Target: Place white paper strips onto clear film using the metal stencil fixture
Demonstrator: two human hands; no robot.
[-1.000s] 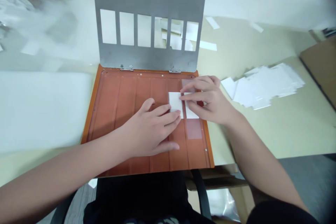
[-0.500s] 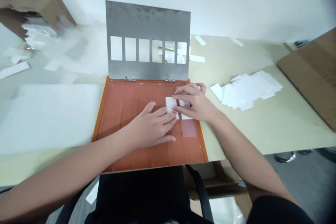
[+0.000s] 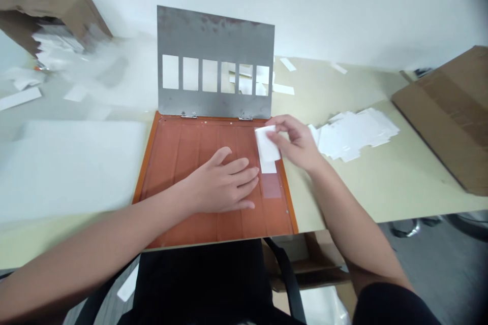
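Observation:
In the head view, my right hand (image 3: 295, 143) pinches a small white card (image 3: 268, 143) between thumb and fingers over the right side of an orange board (image 3: 183, 162). Below that card, another white piece (image 3: 269, 167) lies on the board, and a pale pinkish rectangle (image 3: 272, 186) shows just nearer to me. My left hand (image 3: 224, 185) rests palm down on the board's middle with its fingers spread and nothing in them. Hinged to the board's back edge, a grey metal plate (image 3: 213, 35) with a row of several rectangular windows stands raised.
A pile of white cards (image 3: 358, 134) lies on the table to the right, before a cardboard box (image 3: 446, 117). At the back left, an open cardboard box (image 3: 57, 0) holds white pieces. A white sheet stack (image 3: 76, 167) lies at left; loose strips (image 3: 284, 89) are scattered behind the plate.
My right hand has lifted a white card off the board and moved slightly right with it. My left hand has stayed nearly in place. The view has shifted a little.

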